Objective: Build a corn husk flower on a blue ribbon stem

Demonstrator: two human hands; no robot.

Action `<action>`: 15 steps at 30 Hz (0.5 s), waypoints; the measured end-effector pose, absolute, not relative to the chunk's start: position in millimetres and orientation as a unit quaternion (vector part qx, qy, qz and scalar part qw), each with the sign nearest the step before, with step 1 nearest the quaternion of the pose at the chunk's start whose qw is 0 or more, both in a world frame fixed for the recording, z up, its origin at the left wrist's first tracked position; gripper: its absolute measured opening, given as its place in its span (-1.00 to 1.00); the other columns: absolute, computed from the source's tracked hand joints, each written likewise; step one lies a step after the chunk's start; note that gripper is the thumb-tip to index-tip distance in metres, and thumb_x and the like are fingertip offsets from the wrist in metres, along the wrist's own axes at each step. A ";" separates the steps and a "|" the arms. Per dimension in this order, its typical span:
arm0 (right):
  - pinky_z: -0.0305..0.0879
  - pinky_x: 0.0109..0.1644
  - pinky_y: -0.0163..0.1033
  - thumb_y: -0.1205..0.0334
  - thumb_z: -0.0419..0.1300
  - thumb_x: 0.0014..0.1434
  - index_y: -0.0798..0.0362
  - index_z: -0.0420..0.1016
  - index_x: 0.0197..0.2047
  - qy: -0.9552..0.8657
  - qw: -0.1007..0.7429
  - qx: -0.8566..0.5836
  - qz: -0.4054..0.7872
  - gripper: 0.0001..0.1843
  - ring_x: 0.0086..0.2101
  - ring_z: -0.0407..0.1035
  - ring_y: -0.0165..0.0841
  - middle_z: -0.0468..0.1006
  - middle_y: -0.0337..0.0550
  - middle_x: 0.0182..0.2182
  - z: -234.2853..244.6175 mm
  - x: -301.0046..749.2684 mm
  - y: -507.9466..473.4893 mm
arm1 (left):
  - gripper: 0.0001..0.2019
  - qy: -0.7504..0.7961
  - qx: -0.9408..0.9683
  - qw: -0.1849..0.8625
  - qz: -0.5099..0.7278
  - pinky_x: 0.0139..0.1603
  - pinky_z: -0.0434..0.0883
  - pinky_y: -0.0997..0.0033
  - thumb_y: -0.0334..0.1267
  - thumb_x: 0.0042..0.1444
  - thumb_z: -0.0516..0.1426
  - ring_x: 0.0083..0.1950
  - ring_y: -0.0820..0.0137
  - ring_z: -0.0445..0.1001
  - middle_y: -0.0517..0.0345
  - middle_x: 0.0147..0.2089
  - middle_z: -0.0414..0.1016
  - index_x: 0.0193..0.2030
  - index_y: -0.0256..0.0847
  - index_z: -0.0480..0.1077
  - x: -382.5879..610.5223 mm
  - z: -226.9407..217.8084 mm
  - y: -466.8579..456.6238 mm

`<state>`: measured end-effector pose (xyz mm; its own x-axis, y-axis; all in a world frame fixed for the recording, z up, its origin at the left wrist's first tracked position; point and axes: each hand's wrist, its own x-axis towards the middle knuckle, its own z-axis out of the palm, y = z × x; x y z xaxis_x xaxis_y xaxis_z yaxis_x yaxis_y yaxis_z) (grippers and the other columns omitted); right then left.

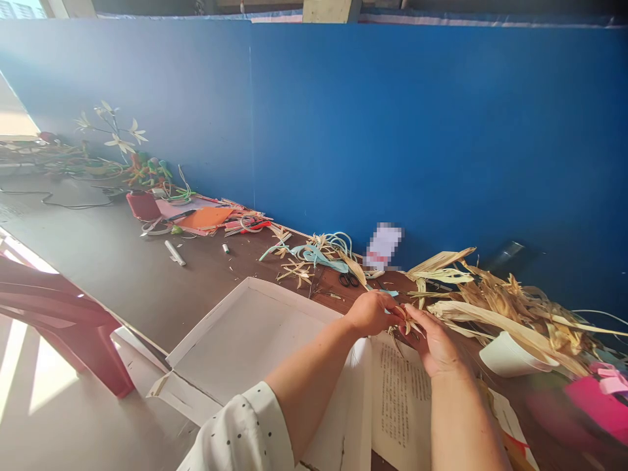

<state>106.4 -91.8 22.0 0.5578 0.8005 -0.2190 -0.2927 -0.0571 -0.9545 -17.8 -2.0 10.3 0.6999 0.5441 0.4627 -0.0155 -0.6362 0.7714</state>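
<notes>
My left hand (371,313) and my right hand (434,345) meet over the brown table (127,261), both pinched on a small piece of dried corn husk (404,316) held between their fingertips. Beneath my hands lies a printed paper sheet (400,399). A heap of dried corn husks (495,297) is spread just beyond my right hand. A white cup (507,356) lies tipped at the heap's near edge, close to my right wrist. Black scissors (348,279) rest just behind my left hand.
A flat white cardboard tray (245,333) lies left of my arms. Pale blue ribbon (321,254), coloured papers (203,218) and handmade flowers (115,134) line the blue partition wall (392,131). A red plastic chair (63,320) stands at the left; a pink object (596,399) sits at the far right.
</notes>
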 end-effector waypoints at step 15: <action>0.35 -0.48 -0.40 0.15 0.47 -0.36 0.05 0.54 -0.40 -0.200 0.662 -0.609 0.388 -0.62 -0.47 0.39 -0.45 0.57 -0.22 -0.38 18.4 105.9 -89.3 | -0.88 0.141 0.851 0.360 0.354 -0.07 0.27 0.51 -0.36 -0.01 0.21 -0.22 0.46 0.41 0.18 -0.31 0.55 -0.32 -0.17 0.57 -17.3 11.9 -2.7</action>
